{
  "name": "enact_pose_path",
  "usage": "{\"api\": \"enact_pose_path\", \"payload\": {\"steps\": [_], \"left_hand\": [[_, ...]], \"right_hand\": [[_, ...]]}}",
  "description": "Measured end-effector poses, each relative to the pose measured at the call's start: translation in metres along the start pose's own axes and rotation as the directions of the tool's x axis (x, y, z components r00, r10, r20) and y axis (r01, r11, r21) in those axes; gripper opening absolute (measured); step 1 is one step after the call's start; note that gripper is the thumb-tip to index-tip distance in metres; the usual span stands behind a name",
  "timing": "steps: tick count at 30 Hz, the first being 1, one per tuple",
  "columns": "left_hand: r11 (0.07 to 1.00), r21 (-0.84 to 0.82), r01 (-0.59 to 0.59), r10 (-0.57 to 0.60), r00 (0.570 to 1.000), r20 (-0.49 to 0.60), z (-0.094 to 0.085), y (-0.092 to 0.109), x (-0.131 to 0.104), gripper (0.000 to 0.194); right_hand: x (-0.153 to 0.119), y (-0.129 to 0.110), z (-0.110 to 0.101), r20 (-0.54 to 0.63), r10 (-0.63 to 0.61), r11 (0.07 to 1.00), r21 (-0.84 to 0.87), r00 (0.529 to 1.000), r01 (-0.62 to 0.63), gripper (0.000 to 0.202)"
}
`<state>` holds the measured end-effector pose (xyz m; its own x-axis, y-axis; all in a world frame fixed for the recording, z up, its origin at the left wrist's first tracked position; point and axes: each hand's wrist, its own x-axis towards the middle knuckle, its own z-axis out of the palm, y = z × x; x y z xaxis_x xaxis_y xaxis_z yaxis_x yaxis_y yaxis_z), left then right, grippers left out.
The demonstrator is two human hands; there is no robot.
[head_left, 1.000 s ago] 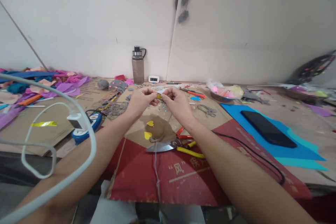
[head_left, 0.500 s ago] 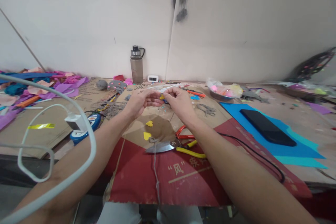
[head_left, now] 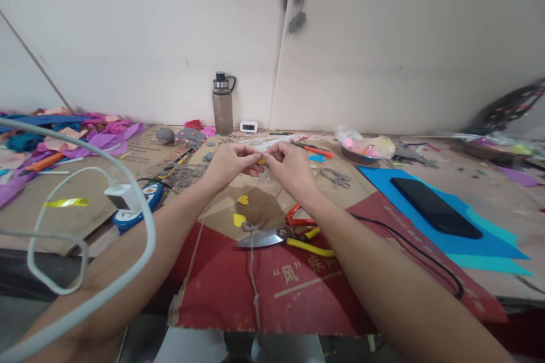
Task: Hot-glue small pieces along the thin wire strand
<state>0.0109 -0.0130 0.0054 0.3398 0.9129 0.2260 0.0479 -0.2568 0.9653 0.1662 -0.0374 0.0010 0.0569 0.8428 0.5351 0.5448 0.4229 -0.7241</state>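
My left hand [head_left: 234,165] and my right hand [head_left: 290,167] meet above the cardboard, thumbs and forefingers pinched together. Between their fingertips shows a sliver of a small yellow piece [head_left: 261,161], mostly covered by the fingers. Below the hands lie two yellow paper hearts [head_left: 239,220], one above the other. Scissors with yellow handles [head_left: 310,247] rest on the red printed cardboard [head_left: 221,289], beside a red-handled tool [head_left: 303,222] partly behind my right forearm. A grey cord [head_left: 254,278] runs from near the blades over the front edge.
A white cable [head_left: 150,221] arches across my left forearm. A black phone [head_left: 434,207] lies on blue sheets [head_left: 383,177] at right. Behind stand a bottle [head_left: 222,110] and a small clock [head_left: 248,126]. Coloured scraps [head_left: 97,139] pile at left; a bagged bowl [head_left: 366,144] is back right.
My fingertips have drawn closer together and the left fingers have curled in more. Less of the yellow piece shows between them. The things on the table keep their places.
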Motion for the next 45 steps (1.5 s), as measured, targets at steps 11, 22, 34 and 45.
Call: {"api": "enact_pose_path", "payload": {"steps": [11, 22, 34, 45], "left_hand": [[0.997, -0.027, -0.071, 0.064, 0.979, -0.192, 0.0063, 0.0078, -0.0031, 0.017], [0.992, 0.032, -0.119, 0.122, 0.983, -0.136, 0.0050, 0.0060, -0.0050, 0.016], [0.974, -0.223, -0.039, 0.035, 0.999, -0.023, 0.0054, 0.0071, -0.0043, 0.021], [0.999, 0.005, -0.043, 0.043, 0.993, -0.111, 0.0072, 0.0088, -0.0043, 0.017]], "right_hand": [[-0.0031, 0.0012, 0.0049, -0.021, -0.117, 0.993, 0.014, 0.993, 0.117, 0.012], [-0.0031, -0.0018, 0.0021, -0.003, -0.020, 0.998, 0.056, 1.000, 0.020, 0.022], [0.0001, -0.0004, -0.0009, -0.019, 0.049, 0.996, 0.079, 0.999, -0.047, 0.010], [-0.0020, -0.0010, 0.0024, -0.001, 0.033, 0.996, 0.082, 0.999, -0.033, 0.008]]}}
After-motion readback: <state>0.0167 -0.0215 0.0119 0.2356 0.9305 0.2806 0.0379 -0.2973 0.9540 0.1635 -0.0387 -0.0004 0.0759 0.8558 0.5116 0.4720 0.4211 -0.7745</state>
